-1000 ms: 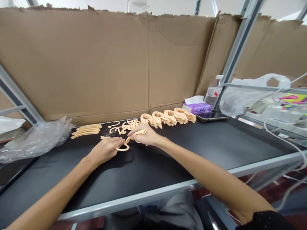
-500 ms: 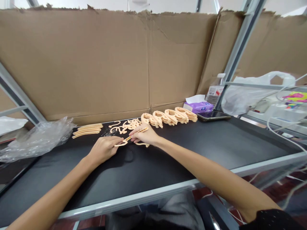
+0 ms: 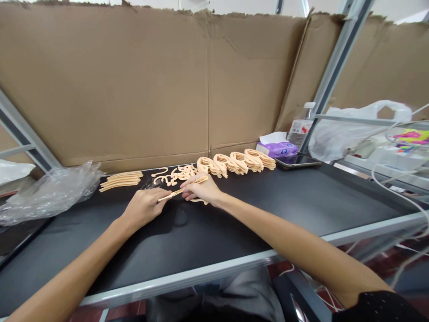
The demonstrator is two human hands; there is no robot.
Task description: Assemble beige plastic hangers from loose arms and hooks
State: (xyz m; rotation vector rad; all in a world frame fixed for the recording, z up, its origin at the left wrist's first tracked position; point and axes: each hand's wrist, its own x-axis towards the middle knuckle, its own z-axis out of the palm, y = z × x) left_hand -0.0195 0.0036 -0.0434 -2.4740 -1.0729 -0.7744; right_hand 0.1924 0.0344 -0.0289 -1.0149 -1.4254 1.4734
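Moved: the loop of the pale piece point(image 3: 177, 193), round to view a second ago, has tipped nearly edge-on.
Left hand point(image 3: 143, 206): fingers closed on the piece's left end.
Right hand point(image 3: 201, 190): pinching its right part, the tip jutting past the fingers.
Long axis: slants from the left hand through the right, toward the back right corner of the black worktop point(image 3: 284, 205).
Nearer hand: neither; both touch it.
Curved bit point(image 3: 200, 201): just below the right hand; held or lying, cannot tell.
Loose hooks point(image 3: 188, 171): near the back edge, beyond the hands.
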